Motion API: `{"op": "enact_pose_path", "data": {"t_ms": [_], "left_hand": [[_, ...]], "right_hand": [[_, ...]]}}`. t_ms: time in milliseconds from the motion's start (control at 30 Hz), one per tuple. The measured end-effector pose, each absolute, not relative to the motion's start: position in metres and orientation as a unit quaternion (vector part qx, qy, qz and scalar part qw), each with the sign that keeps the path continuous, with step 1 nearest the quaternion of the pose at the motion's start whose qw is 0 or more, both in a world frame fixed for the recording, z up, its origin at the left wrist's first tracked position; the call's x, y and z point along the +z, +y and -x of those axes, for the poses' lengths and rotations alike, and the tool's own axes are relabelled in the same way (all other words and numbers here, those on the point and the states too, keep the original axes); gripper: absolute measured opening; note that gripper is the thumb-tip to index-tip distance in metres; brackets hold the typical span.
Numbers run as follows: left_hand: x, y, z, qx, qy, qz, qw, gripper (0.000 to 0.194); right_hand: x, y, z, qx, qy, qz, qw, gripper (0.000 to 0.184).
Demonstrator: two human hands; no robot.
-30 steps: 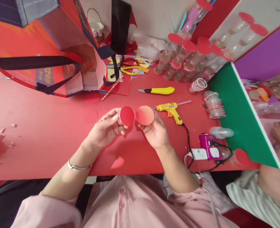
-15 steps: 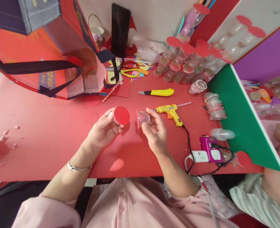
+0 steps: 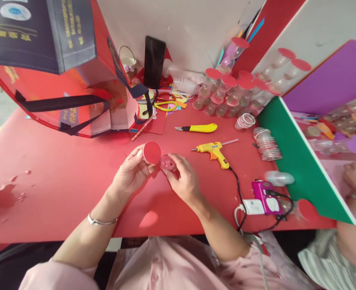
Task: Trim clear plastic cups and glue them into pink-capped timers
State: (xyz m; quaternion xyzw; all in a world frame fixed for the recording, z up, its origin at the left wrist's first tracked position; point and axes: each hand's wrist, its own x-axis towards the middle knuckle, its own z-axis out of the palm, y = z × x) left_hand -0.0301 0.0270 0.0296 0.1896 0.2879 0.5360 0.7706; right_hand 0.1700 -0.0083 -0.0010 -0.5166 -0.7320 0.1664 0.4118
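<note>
My left hand [image 3: 132, 171] is closed around a small cup with a round red disc [image 3: 151, 153] over its end, the red face turned toward me. Close beside it, my right hand [image 3: 184, 177] grips a clear plastic cup [image 3: 167, 162], its small rounded end facing up toward me. The two cups are very near each other; whether they touch I cannot tell. To the right lies a yellow glue gun [image 3: 212, 152] with a clear stick in its back. Farther away rests a yellow utility knife [image 3: 197, 128] with its blade out.
A large red and navy bag [image 3: 75, 84] stands at the left. Clear, red-capped hourglass shapes [image 3: 223, 90] are stacked at the back right, near nested cups [image 3: 268, 144]. A green board [image 3: 304, 161] edges the right side. Scissors [image 3: 165, 105] lie behind; a purple power adapter [image 3: 266, 197] sits right.
My right hand has moved left and turned its cup so the small end faces me, closer to the left cup. The view has tilted up slightly.
</note>
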Motion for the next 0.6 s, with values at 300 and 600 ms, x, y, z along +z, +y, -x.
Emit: {"op": "enact_pose_path", "data": {"t_ms": [300, 600], "left_hand": [[0.025, 0.029, 0.041, 0.560, 0.289, -0.189, 0.753, 0.034], [0.022, 0.031, 0.038, 0.555, 0.288, -0.243, 0.742, 0.042]], "right_hand": [[0.010, -0.009, -0.174, 0.151, -0.708, 0.522, 0.452, 0.036], [0.007, -0.017, -0.179, 0.098, -0.708, 0.533, 0.452, 0.056]]}}
